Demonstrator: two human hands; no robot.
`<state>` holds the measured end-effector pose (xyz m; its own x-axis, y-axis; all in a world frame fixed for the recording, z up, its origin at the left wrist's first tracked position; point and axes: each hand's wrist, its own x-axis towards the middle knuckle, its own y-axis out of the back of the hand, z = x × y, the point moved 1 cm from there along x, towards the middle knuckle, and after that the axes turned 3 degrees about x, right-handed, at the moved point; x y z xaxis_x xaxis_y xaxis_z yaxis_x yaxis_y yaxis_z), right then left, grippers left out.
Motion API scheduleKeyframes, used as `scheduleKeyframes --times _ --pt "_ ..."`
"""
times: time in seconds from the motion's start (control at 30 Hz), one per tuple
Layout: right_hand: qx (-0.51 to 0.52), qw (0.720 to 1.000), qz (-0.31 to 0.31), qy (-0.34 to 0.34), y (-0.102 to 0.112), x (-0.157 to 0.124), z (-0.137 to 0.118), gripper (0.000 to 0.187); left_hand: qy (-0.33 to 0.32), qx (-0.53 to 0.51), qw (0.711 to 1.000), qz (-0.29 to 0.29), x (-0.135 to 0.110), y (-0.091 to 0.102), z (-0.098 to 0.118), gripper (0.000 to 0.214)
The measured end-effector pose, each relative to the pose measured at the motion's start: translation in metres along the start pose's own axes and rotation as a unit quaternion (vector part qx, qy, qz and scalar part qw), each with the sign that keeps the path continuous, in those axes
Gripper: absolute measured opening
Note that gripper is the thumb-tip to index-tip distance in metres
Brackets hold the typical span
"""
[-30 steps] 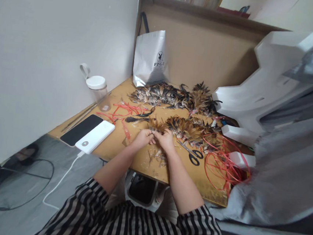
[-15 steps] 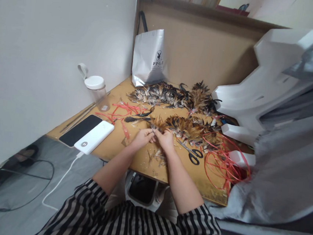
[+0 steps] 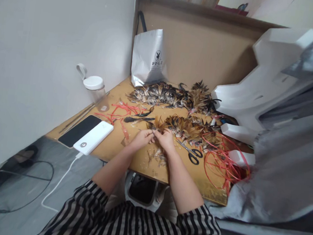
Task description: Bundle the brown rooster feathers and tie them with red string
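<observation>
My left hand [image 3: 142, 138] and my right hand [image 3: 166, 139] meet at the middle of the wooden table [image 3: 114, 148], fingers pinched together on a small bunch of brown feathers [image 3: 155, 125]. A row of brown and gold feathers [image 3: 188, 128] lies just behind my right hand. A bigger pile of dark feathers [image 3: 172, 95] sits farther back. Feather scraps [image 3: 157, 155] lie under my wrists.
Black scissors [image 3: 193, 155] lie right of my right hand, beside a tangle of red cord [image 3: 221, 162]. Red strips [image 3: 121, 110], a phone [image 3: 79, 130], a white power bank [image 3: 93, 137] and a lidded jar [image 3: 95, 87] are at left. A silver bag [image 3: 149, 57] leans on cardboard; white foam [image 3: 259, 83] stands right.
Both hands stay pinched on the feather bunch in the same spot. The view has shifted very slightly; nothing on the table has moved.
</observation>
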<state>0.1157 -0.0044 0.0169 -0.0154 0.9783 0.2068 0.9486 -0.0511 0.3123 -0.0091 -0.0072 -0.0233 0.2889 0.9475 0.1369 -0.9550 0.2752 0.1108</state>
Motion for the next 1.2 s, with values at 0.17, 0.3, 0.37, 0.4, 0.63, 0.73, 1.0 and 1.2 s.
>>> scheduleKeyframes --times 0.17,0.3,0.37,0.4,0.63,0.73,1.0,1.2 --pt "-0.015 1.0 0.006 0.004 0.002 0.001 0.002 0.023 0.027 -0.049 0.998 -0.006 0.001 0.002 0.005 0.021" --pt "-0.026 1.0 0.013 0.011 0.004 0.002 0.003 0.022 0.04 -0.061 0.997 -0.004 0.001 0.003 0.006 0.023" --pt "-0.032 0.999 0.011 0.013 0.004 0.002 0.003 0.023 0.037 -0.06 0.998 -0.002 0.001 0.003 0.006 0.022" --pt "-0.035 0.999 0.01 0.014 0.004 0.002 0.003 0.023 0.033 -0.058 0.998 0.0 0.001 0.003 0.006 0.021" --pt "0.034 0.999 -0.003 0.007 -0.002 0.001 0.005 0.023 0.029 -0.049 0.998 0.03 0.0 0.004 0.01 0.018" --pt "0.105 0.994 0.011 0.022 0.004 0.006 0.007 0.026 0.038 -0.072 0.994 0.074 0.001 0.007 0.011 0.02" --pt "0.054 0.992 0.111 0.006 0.039 0.024 0.03 0.024 0.069 -0.188 0.96 0.195 0.006 0.02 0.005 0.029" --pt "-0.096 0.995 0.008 0.026 0.035 0.019 0.032 0.02 0.057 -0.201 0.958 0.198 0.005 0.021 0.003 0.036"
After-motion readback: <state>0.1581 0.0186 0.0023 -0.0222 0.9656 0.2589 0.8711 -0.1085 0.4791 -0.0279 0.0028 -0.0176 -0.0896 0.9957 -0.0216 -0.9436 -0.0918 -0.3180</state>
